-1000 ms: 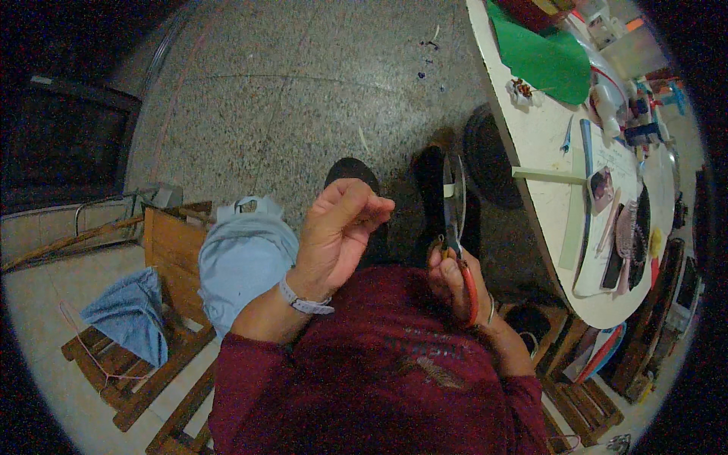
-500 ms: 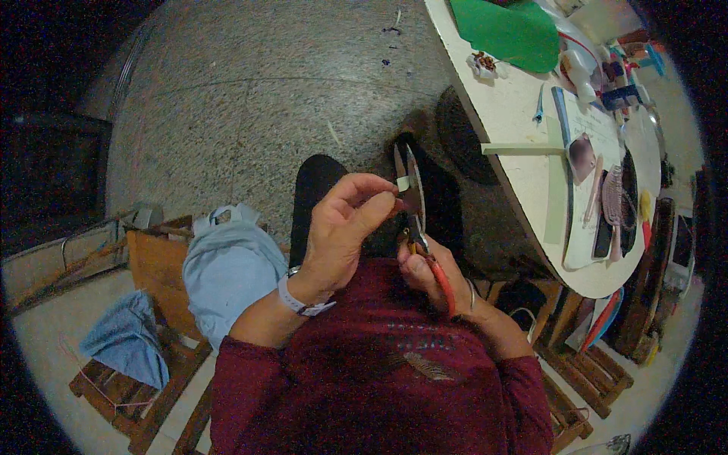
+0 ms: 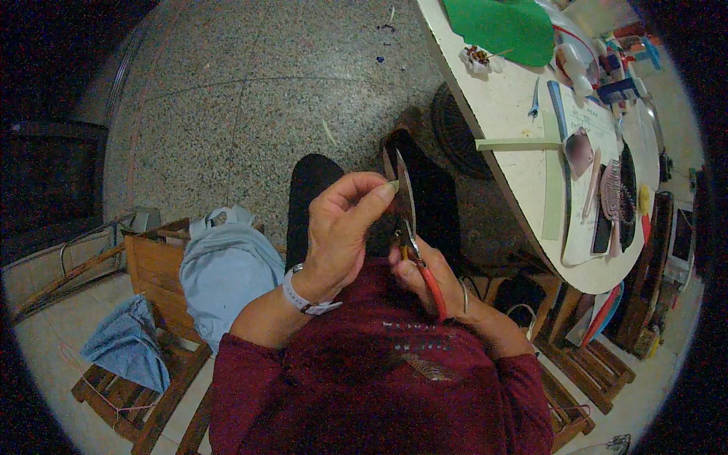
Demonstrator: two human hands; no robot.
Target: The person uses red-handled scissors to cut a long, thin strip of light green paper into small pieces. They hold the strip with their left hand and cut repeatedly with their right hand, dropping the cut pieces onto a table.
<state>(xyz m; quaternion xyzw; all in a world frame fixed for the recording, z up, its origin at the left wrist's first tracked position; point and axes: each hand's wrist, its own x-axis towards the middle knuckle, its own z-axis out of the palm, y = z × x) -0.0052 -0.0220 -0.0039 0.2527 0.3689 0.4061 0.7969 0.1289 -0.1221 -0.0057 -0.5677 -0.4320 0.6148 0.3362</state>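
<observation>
Left forearm comes up from the lower edge in a dark red sleeve, bent at the wrist, a pale watch (image 3: 307, 297) on it. Left hand (image 3: 337, 235) raised in front of the chest, back of hand toward the camera, fingers curled. Thumb and forefinger pressed together on a small pale strip (image 3: 393, 184) at the fingertips; other fingers folded loosely.

Right hand (image 3: 428, 277) sits lower and to the right of the left hand, just beside it, the two nearly touching. Fingers wrapped round the red handles of the scissors (image 3: 409, 220); grip closed, a thin bangle at the wrist.

Scissors: long axis near vertical in the picture, handles low at the right hand, blades pointing up and away from the body, tilted slightly left. Blades stand just right of the left fingertips; the strip meets the blade edge there. Whether the blades are parted or closed cannot be told.

Past the hands, a dark trouser leg and speckled floor (image 3: 243, 98). To the right of the hands, the curved white desk (image 3: 508, 121) with a green sheet (image 3: 500, 26). Left of the left arm, a light blue bag (image 3: 227, 265) on a wooden chair (image 3: 155, 273).
</observation>
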